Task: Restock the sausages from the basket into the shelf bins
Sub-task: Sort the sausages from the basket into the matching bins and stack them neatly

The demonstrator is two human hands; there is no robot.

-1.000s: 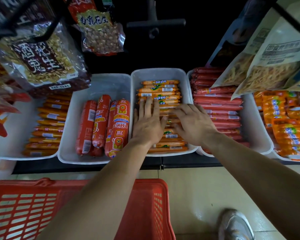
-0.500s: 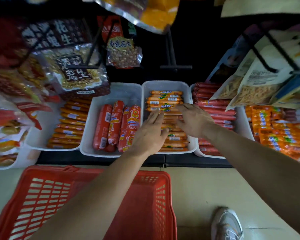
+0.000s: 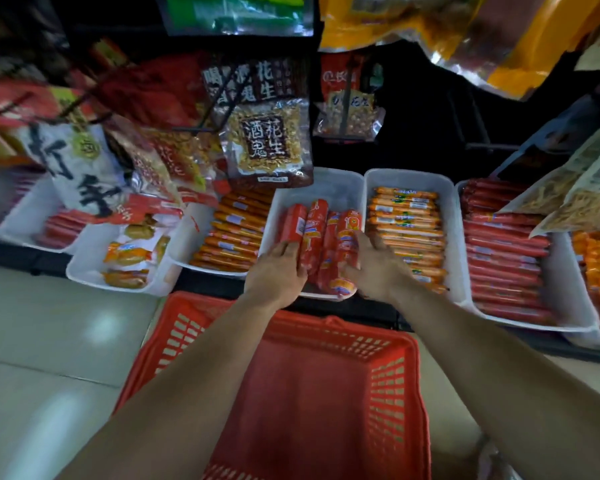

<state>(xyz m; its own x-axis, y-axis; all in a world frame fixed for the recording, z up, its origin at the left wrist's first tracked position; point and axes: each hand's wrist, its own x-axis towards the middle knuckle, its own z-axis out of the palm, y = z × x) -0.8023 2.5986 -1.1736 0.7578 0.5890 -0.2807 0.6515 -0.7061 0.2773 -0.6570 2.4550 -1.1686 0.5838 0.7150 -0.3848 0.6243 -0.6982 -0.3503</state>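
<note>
Several thick red sausages [image 3: 321, 237] lie lengthwise in a white shelf bin [image 3: 329, 183]. My left hand [image 3: 278, 271] lies against their left side with its fingers curled over the leftmost one. On the other side, my right hand [image 3: 374, 268] cups the rightmost sausage, so the bunch is pressed between both hands. The red plastic basket [image 3: 343, 329] stands on the floor just under my forearms, and its visible inside shows no sausages.
A bin of thin orange sausages [image 3: 407, 223] sits to the right, then thin red sausages [image 3: 503, 258]. Another orange sausage bin [image 3: 232, 237] is on the left. Hanging peanut bags [image 3: 267, 143] overhang the bins' back. My shoe [image 3: 492, 459] is at bottom right.
Both hands left the orange sausage bin and moved left to the thick red sausages, closing in on them from both sides. The view swung left and the basket now sits centred below.
</note>
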